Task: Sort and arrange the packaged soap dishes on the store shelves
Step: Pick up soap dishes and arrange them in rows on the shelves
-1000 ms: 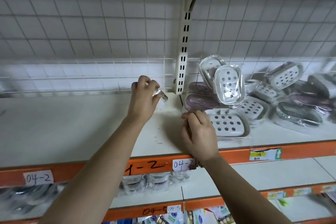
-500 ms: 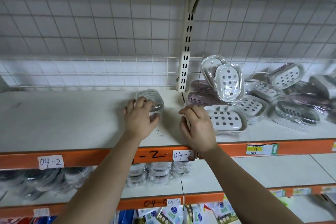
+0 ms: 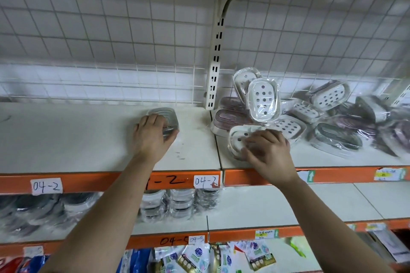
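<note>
Head view shows two hands up on the white shelf with the orange front edge [image 3: 66, 139]. The left hand [image 3: 153, 139] curls over a grey ridged soap dish in clear wrap [image 3: 165, 117]. This dish sits alone on the left part of the shelf. The right hand [image 3: 269, 153] lies on a white soap dish with round holes in clear wrap [image 3: 237, 139], at the near left corner of the messy pile of wrapped soap dishes [image 3: 332, 131]. That hand is blurry, so I cannot tell if it grips the dish or only presses on it. The hands are apart, one on each dish.

The pile may be the trouble. Another white holed dish [image 3: 264, 99] stands tilted just behind, propped on the others. If the right hand pulls its dish out fast, the tilted one could tip and slide off the front. The wrap looks slippery, so a loose hold could drop a dish to the floor.
</note>
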`<state>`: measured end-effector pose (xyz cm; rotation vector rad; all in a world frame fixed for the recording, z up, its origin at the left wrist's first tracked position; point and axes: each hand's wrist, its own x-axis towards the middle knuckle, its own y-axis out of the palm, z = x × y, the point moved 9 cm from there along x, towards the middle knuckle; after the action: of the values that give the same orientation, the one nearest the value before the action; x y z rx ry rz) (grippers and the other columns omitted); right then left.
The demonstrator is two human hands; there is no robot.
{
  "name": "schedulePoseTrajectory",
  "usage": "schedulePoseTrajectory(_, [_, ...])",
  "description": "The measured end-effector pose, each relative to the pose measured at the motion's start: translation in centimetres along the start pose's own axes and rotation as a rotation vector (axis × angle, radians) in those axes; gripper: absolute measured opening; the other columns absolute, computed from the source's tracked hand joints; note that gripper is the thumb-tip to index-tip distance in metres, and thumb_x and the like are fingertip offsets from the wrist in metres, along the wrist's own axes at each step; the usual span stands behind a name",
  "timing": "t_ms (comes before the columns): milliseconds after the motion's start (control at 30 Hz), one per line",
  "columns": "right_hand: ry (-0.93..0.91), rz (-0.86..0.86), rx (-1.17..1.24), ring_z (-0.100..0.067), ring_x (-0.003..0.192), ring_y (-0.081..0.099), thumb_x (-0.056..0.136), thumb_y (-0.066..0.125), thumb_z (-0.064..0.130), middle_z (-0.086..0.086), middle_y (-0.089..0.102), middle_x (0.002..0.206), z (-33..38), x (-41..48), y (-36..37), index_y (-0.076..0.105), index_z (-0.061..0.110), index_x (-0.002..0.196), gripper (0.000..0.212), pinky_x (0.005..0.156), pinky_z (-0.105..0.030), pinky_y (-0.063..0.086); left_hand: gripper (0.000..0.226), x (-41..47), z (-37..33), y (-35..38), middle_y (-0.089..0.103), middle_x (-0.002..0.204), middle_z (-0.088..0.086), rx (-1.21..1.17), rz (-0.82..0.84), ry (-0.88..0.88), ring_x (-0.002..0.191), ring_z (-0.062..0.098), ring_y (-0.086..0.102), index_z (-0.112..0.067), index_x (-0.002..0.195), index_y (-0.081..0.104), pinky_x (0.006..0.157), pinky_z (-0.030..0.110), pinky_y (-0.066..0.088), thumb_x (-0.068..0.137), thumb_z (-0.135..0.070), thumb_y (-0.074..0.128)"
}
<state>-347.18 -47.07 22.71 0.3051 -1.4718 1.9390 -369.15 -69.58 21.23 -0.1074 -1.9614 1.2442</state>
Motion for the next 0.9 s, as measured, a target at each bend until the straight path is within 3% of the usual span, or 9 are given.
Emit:
schedulePoseTrajectory(100, [-0.015, 0.067, 0.024, -0.024, 0.117, 0.053, 0.079, 0.052, 0.063, 0.012, 0.066, 0.117, 0.5, -0.4, 0.6, 0.072, 0.034, 0.109, 0.046, 0.101, -0.050, 0.037, 0.038, 0.0, -0.1, -0.1, 0.067, 0.093, 0.013, -0.004, -0.011, -0.002, 0.089, 0.037, 0.060, -0.005, 0.086, 0.066, 0.070, 0.040, 0.050, 0.078, -0.039, 0.080])
schedulePoseTrajectory(300, [-0.093, 0.207, -0.081, -0.021, 0.120, 0.053, 0.072, 0.044, 0.062, 0.014, 0.065, 0.126, 3.7, 0.0, 2.8, 0.066, 0.035, 0.121, 0.060, 0.093, -0.037, 0.031, 0.039, -0.3, 0.5, -0.7, 0.066, 0.086, 0.009, 0.016, -0.035, 0.001, 0.082, 0.035, 0.059, -0.008, 0.079, 0.064, 0.062, 0.036, 0.048, 0.074, -0.043, 0.081])
schedulePoseTrajectory(500, [-0.172, 0.265, 0.003, -0.023, 0.123, 0.054, 0.074, 0.050, 0.052, 0.005, 0.064, 0.125, 7.0, 0.9, 5.1, 0.067, 0.031, 0.122, 0.055, 0.100, -0.040, 0.038, 0.054, -0.5, 2.7, -1.9, 0.065, 0.086, 0.005, 0.039, -0.036, 0.011, 0.084, 0.033, 0.059, -0.012, 0.076, 0.062, 0.060, 0.033, 0.048, 0.071, -0.063, 0.046])
schedulePoseTrajectory(667, [-0.137, 0.345, 0.055, -0.022, 0.136, 0.035, 0.083, 0.051, 0.054, 0.014, 0.057, 0.138, 9.3, 1.6, 7.7, 0.059, 0.040, 0.131, 0.050, 0.110, -0.044, 0.029, 0.043, -0.8, 6.3, -2.5, 0.066, 0.097, 0.008, 0.061, -0.016, -0.051, 0.091, 0.036, 0.057, -0.008, 0.085, 0.063, 0.066, 0.036, 0.049, 0.075, -0.050, 0.067])
schedulePoseTrajectory(800, [-0.106, 0.333, 0.120, -0.024, 0.120, 0.052, 0.085, 0.051, 0.054, 0.009, 0.065, 0.126, 11.0, 2.8, 8.7, 0.061, 0.035, 0.127, 0.047, 0.098, -0.045, 0.045, 0.052, -1.7, 7.1, -3.1, 0.064, 0.088, 0.009, 0.076, -0.049, -0.041, 0.081, 0.034, 0.057, -0.008, 0.082, 0.061, 0.062, 0.035, 0.047, 0.074, -0.057, 0.043])
schedulePoseTrajectory(900, [-0.045, 0.300, 0.180, -0.026, 0.103, 0.063, 0.091, 0.058, 0.046, -0.002, 0.068, 0.117, 12.0, 4.3, 8.5, 0.064, 0.024, 0.122, 0.039, 0.087, -0.042, 0.053, 0.052, -1.7, 7.0, -3.3, 0.063, 0.088, 0.008, 0.051, -0.051, -0.059, 0.083, 0.034, 0.056, -0.009, 0.082, 0.060, 0.066, 0.037, 0.048, 0.073, -0.056, 0.042])
